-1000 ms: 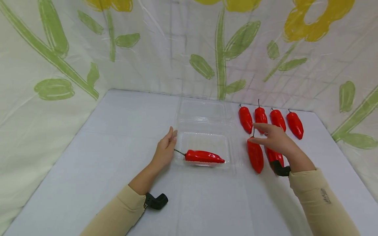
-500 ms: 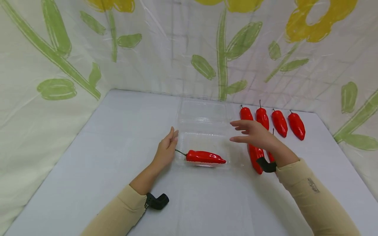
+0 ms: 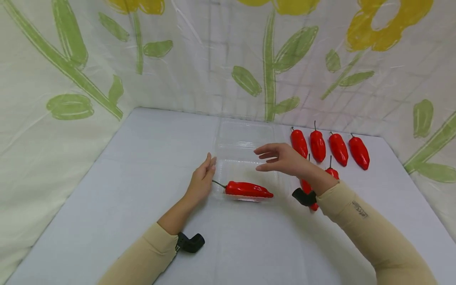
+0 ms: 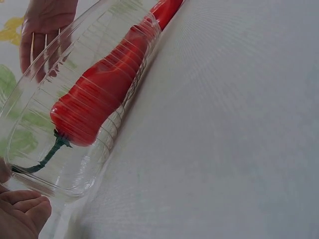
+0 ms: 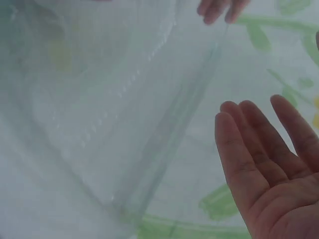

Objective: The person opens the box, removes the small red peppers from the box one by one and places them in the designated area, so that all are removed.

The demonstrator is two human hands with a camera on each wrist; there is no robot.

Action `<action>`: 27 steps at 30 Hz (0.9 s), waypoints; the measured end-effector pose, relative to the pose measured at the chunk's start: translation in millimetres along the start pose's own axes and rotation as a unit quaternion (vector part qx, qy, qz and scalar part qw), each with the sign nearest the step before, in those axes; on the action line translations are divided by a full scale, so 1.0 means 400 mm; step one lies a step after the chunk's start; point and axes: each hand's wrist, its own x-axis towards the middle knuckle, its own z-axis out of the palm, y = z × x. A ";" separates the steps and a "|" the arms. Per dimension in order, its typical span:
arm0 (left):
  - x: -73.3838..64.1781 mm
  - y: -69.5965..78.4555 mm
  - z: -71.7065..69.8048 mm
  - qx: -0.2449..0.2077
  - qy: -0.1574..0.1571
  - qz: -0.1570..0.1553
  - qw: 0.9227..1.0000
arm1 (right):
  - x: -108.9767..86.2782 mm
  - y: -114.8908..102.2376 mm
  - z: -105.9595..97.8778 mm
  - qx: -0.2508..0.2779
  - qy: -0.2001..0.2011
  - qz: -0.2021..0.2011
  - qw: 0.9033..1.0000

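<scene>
A clear plastic container (image 3: 249,199) with its lid (image 3: 246,132) folded back stands in the middle of the table. One red pepper (image 3: 248,189) lies along its front wall, green stem to the left. My left hand (image 3: 200,183) grips the container's left end, with thumb and fingers at the rim near the stem in the left wrist view. Over the right part of the container hovers my right hand (image 3: 279,159), fingers spread and holding nothing. The right wrist view shows its fingers (image 5: 249,149) extended, with the blurred container alongside.
To the right lie several more red peppers: a back row (image 3: 338,149) and two nearer ones, including a front pepper (image 3: 333,172). My right forearm partly covers the front ones. A white curtain (image 3: 199,71) with painted flowers hangs behind the table (image 3: 142,166).
My right hand has moved left from above the loose peppers to above the container. My left hand and the pepper in the container stay put.
</scene>
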 end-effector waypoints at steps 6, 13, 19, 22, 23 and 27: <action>0.002 -0.003 0.001 0.000 -0.002 0.001 1.000 | 0.034 -0.019 0.043 0.002 -0.043 0.026 0.999; 0.001 -0.004 0.000 0.004 0.000 0.000 1.000 | 0.063 -0.052 0.086 -0.021 -0.082 0.037 0.996; -0.006 0.013 -0.003 0.003 -0.001 -0.003 1.000 | 0.079 -0.071 0.111 -0.057 -0.106 0.053 0.991; 0.000 0.000 -0.002 0.002 0.001 0.002 1.000 | 0.085 -0.073 0.116 -0.077 -0.119 0.065 0.988; 0.000 0.001 -0.002 0.002 0.000 0.004 1.000 | 0.087 -0.075 0.118 -0.082 -0.123 0.071 0.986; 0.001 -0.001 -0.004 0.002 0.000 0.004 1.000 | 0.092 -0.078 0.125 -0.113 -0.141 0.089 0.979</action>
